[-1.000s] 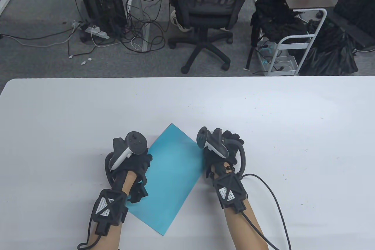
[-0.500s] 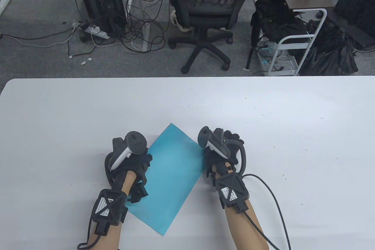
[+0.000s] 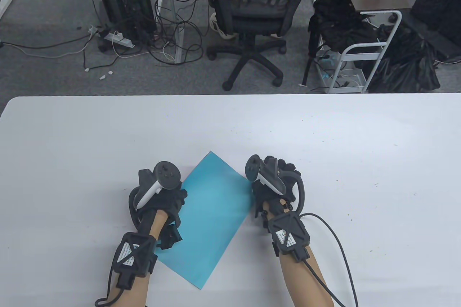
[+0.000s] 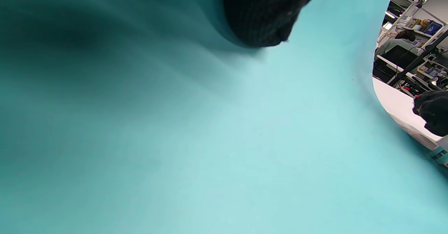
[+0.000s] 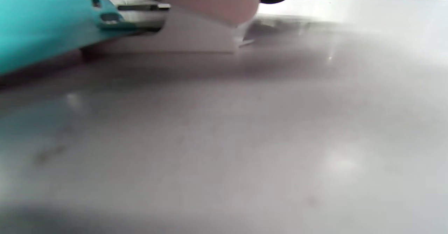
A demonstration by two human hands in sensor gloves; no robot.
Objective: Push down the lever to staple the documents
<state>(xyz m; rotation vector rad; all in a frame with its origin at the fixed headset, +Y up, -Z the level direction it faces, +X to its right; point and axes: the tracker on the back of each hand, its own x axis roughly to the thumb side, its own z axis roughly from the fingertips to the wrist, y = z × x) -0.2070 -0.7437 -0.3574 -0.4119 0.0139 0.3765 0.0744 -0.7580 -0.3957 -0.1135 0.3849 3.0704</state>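
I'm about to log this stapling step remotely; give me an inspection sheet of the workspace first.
Surface: white table, small dark specks.
Job's things: blue paper flat and angled; stapler at its right edge, partly hidden.
Clutter: nothing seen.
Hands: left hand rests on the paper's left edge; right hand over the stapler.
Cables: black cable from the right wrist.
Surroundings: office chair, floor wires, cart.
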